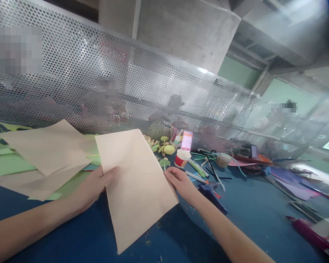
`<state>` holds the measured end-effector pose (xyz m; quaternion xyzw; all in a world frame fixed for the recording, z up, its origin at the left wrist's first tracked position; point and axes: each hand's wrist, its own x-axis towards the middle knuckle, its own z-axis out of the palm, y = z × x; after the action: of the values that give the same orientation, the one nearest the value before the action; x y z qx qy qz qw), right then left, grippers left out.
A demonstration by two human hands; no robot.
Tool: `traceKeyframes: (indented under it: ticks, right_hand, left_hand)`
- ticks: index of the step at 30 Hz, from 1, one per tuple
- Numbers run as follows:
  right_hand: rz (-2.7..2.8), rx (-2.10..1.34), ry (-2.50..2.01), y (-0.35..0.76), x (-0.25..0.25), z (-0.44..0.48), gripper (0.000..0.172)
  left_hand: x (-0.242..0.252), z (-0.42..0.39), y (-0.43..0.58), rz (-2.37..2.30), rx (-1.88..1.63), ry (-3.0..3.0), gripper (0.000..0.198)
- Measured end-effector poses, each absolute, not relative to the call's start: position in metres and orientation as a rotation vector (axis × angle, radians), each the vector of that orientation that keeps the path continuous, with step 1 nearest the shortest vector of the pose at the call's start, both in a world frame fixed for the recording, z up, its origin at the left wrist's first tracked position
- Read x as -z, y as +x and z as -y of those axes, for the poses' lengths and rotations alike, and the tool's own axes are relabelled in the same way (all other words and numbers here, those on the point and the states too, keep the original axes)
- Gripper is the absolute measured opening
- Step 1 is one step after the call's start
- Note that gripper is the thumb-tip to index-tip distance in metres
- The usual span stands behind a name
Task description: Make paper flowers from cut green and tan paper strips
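A sheet of cream paper (138, 182) is held up above the blue table, tilted, between my two hands. My left hand (102, 179) grips its left edge, thumb on the front face and the other fingers hidden behind. At the right edge, my right hand (178, 180) pinches the sheet between thumb and fingers. More tan sheets (49, 149) lie at the left, on top of light green sheets (12, 164). Just beyond my right hand stands a red and white paper cup (182, 158).
A perforated metal screen (104, 65) runs along the table's (249, 219) far side, with blurred people behind it. Pipe cleaners and pens (205, 168) lie right of the cup. Purple sheets (287, 179) and a magenta object (309, 232) are at the right.
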<state>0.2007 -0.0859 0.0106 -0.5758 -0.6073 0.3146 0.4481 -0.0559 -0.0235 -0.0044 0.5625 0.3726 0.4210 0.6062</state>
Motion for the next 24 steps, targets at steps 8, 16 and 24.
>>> traceKeyframes:
  ticks: [8, 16, 24]
  right_hand:
    - [1.696, -0.191, -1.585, 0.197, -0.008, 0.089, 0.018]
    - [1.684, -0.106, -1.636, 0.198, -0.009, 0.090, 0.019]
    - [1.689, -0.346, -1.557, 0.210, -0.004, 0.079, 0.015]
  left_hand:
    - [0.000, 0.027, -0.055, -0.820, -0.878, 1.229, 0.050]
    - [0.001, 0.018, -0.057, -0.858, -0.973, 1.319, 0.044]
    - [-0.021, -0.021, -0.080, -0.830, -1.248, 1.183, 0.037]
